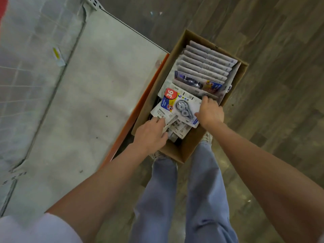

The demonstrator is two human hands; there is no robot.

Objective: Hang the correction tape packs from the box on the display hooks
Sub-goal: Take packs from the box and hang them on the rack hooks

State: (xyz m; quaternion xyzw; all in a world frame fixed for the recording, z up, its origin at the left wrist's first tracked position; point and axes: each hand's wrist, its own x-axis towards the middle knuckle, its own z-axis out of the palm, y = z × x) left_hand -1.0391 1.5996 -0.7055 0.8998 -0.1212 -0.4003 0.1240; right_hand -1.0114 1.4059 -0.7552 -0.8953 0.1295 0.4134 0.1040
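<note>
Left hand presses curled fingers on the loose correction tape packs at the near end of the cardboard box on the floor; right hand pinches the face-up pack by its right edge. Lifted carelessly, overlapping packs could snag and spill, I judge.
</note>
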